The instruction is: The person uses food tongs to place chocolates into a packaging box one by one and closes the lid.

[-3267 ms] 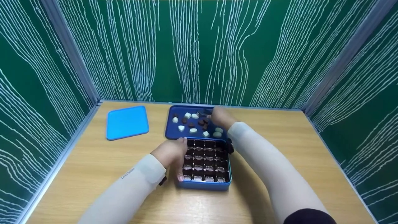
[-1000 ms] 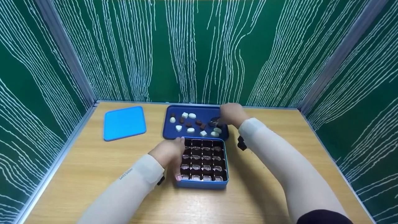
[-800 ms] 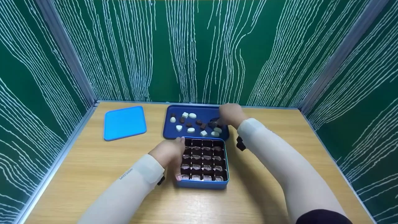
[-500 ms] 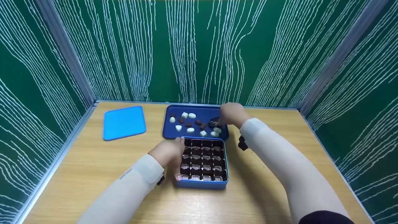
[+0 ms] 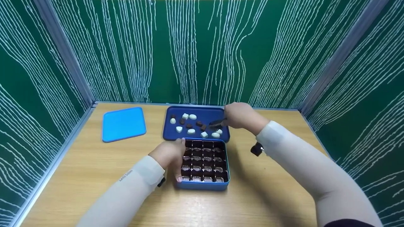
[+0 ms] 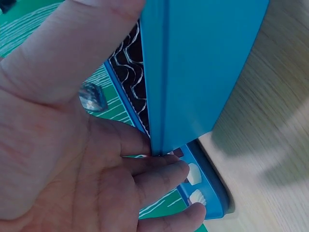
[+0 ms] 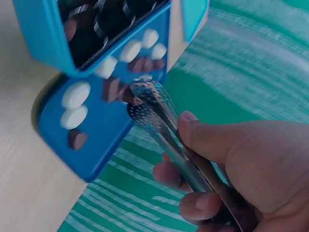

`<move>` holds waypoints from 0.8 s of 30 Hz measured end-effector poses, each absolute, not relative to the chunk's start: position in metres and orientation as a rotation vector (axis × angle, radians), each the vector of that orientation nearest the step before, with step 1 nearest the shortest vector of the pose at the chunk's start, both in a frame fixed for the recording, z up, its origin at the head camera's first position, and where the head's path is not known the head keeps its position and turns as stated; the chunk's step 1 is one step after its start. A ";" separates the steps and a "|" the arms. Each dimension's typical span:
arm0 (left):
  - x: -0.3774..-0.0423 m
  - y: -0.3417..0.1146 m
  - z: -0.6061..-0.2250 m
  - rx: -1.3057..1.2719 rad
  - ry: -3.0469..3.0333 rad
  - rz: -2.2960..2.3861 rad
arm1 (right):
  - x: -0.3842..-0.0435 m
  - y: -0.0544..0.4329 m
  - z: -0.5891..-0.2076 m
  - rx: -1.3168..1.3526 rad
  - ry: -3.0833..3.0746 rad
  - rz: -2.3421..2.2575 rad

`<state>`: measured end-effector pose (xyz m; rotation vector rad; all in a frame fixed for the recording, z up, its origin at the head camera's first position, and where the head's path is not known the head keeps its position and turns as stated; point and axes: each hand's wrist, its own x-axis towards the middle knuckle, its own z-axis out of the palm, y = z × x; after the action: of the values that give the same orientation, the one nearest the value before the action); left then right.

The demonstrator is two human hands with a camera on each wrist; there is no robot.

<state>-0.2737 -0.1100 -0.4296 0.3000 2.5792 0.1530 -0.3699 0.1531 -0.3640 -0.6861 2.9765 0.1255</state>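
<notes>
My left hand (image 5: 169, 154) holds the left side of a blue tin box (image 5: 203, 186), thumb at the near corner and fingers at the far one. Inside the box sits a dark brown divided insert (image 5: 202, 159) whose visible cells look bare. My right hand (image 5: 240, 115) grips metal tongs (image 7: 169, 140) with perforated heads. Those heads hover over a dark blue tray (image 5: 214, 113), one on each side of a brown chocolate (image 7: 129, 95); whether they squeeze it I cannot tell. White chocolates (image 5: 191, 131) and other brown ones (image 5: 182, 121) lie scattered on the tray.
A light blue square lid (image 5: 123, 124) lies at the back left of the wooden table (image 5: 132, 164). The tray lies directly behind the box, close to the back wall. Green walls (image 5: 205, 63) with white lines enclose the table at the back and sides.
Over the last seconds my right hand has shifted right along the tray with the tongs. Since half a second ago the right forearm has swung outward and the tongs have tilted. My left hand stays put.
</notes>
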 end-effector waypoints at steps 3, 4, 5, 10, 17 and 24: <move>-0.273 -0.111 -0.428 0.301 2.581 0.128 | -0.353 0.149 -0.360 -0.809 2.951 0.172; -0.273 -0.111 -0.428 0.299 2.581 0.121 | -0.348 0.147 -0.359 -0.849 2.938 0.185; -0.273 -0.112 -0.427 0.299 2.580 0.116 | -0.343 0.145 -0.359 -0.883 2.924 0.203; -0.273 -0.111 -0.426 0.289 2.568 0.108 | -0.330 0.132 -0.363 -0.952 2.889 0.275; -0.273 -0.107 -0.426 0.298 2.559 0.111 | -0.326 0.120 -0.374 -0.895 2.884 0.384; -0.274 -0.107 -0.427 0.286 2.566 0.129 | -0.327 0.109 -0.381 -0.895 2.857 0.465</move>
<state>-0.2737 -0.1068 -0.4274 0.2863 2.5661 0.1290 -0.3270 0.1091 -0.3808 -0.8953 2.8565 0.4649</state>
